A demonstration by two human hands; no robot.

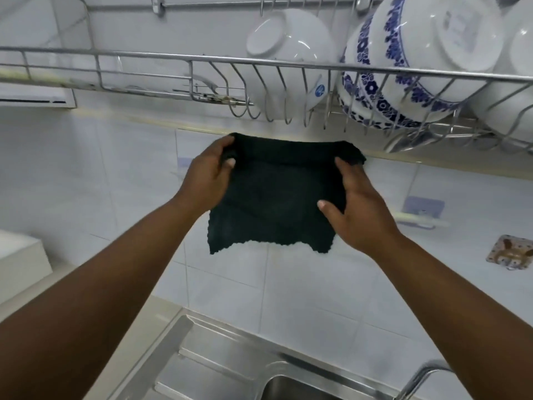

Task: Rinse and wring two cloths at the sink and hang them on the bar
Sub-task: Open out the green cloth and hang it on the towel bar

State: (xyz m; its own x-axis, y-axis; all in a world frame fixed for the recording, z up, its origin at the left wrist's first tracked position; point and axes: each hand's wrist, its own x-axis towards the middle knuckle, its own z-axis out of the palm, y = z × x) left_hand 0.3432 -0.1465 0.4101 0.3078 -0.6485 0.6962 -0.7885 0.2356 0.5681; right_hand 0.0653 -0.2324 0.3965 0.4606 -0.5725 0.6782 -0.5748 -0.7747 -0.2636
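The person holds 1 dark green cloth [274, 194] spread flat at the centre of the view, raised in front of the white tiled wall [115, 180]. The left hand [209, 173] grips the cloth's upper corner at about 10 o'clock from its middle, thumb in front and fingers curled behind the folded top edge. The right hand [357, 203] clasps the opposite side at about 3 o'clock, thumb pressed on the front face and fingers wrapped round the edge behind. The cloth's scalloped lower hem hangs free toward 6 o'clock, touching nothing.

Above the cloth, at 12 o'clock, a wire dish rack [219, 60] runs across the wall. A white bowl [291, 44] sits upturned in it, and at 1 o'clock lean 2 blue-and-white bowls [409, 67], with another white one at the far right edge. A thin rail [210, 4] runs along the wall at the very top of the view.

At 6 o'clock, well below the cloth, lies the steel sink [230, 368], with the curve of a tap [424, 376] at 5 o'clock. At 3 o'clock a wall hook [422, 210] is stuck to the tiles, and a patterned hook pad [510, 252] sits near it at 4 o'clock.
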